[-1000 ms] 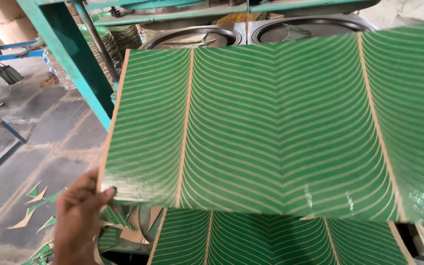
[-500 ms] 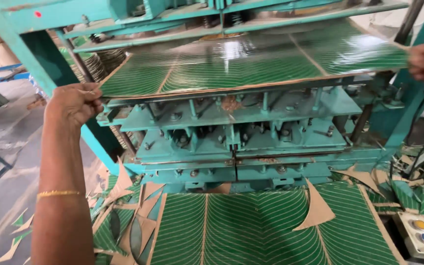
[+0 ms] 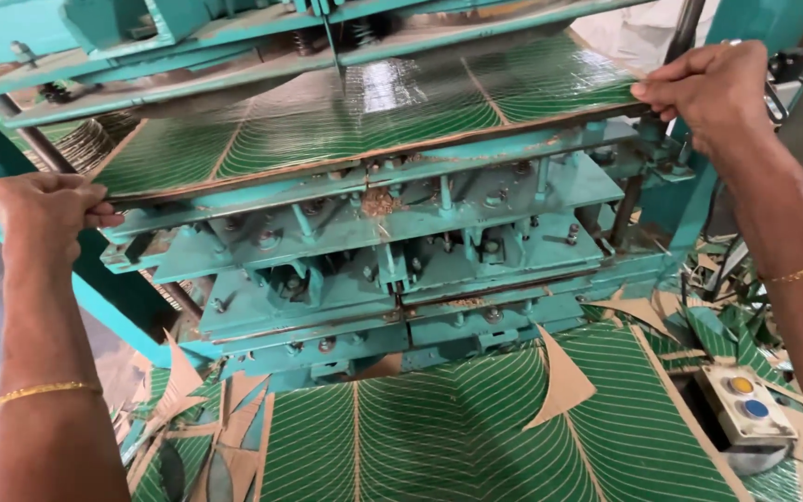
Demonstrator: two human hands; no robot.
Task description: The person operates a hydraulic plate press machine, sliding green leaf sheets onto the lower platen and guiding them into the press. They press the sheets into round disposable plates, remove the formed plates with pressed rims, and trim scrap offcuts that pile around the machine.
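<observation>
Now lying flat in the press [image 3: 392, 279], where a second ago held up before the face; green leaf-printed sheet [image 3: 364, 121] slid between the upper frame and the teal lower plate, near edge overhanging toward the body. Left hand [image 3: 44, 214] at the sheet's left corner, grip pressed together on the edge, thumb on top; right hand [image 3: 708, 93] at the far right corner, fingers curled and pinching the edge likewise. Judged from that shift: sheet lowered and fed in since half a second ago, now almost level and seemingly being squared over the plate, not yet let go.

Below the press, more green sheets [image 3: 476, 437] spread on the surface, with brown and green offcuts [image 3: 564, 381] scattered over them and off to the left side; small box with a yellow and a blue button [image 3: 745, 402] at lower right, just beside the right forearm. Gold bangles on both wrists. Whether the sheet's far edge reaches a stop: hidden by the upper frame.
</observation>
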